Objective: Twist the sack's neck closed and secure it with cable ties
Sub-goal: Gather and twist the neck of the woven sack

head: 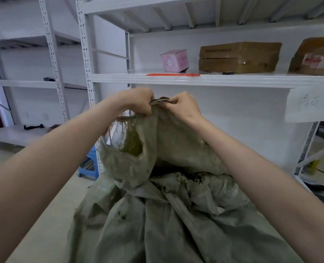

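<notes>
Left hand (138,100): pinches sack's rim.
Right hand (184,107): grips same rim, alongside.
Sack (176,215): on floor, mouth lifted, gaping, untwisted.
Cable tie (173,74): on shelf (233,80), unused.
Progress: gathering only.

Pink box (174,60), two cardboard boxes (239,57) on shelf (176,79); blue stool (88,168).

A white metal shelf (176,79) runs across at about chest height. On it, near the front edge, lie orange cable ties (173,74) in a flat line. Behind them stands a small pink box (174,60). To its right sits a taped brown carton (239,57), then a second carton (315,56) with red and white labels. A small dark object (228,73) lies before the first carton. Below, a pale floor (49,211) carries a grey-green woven sack (176,224) and a blue stool (89,168).
</notes>
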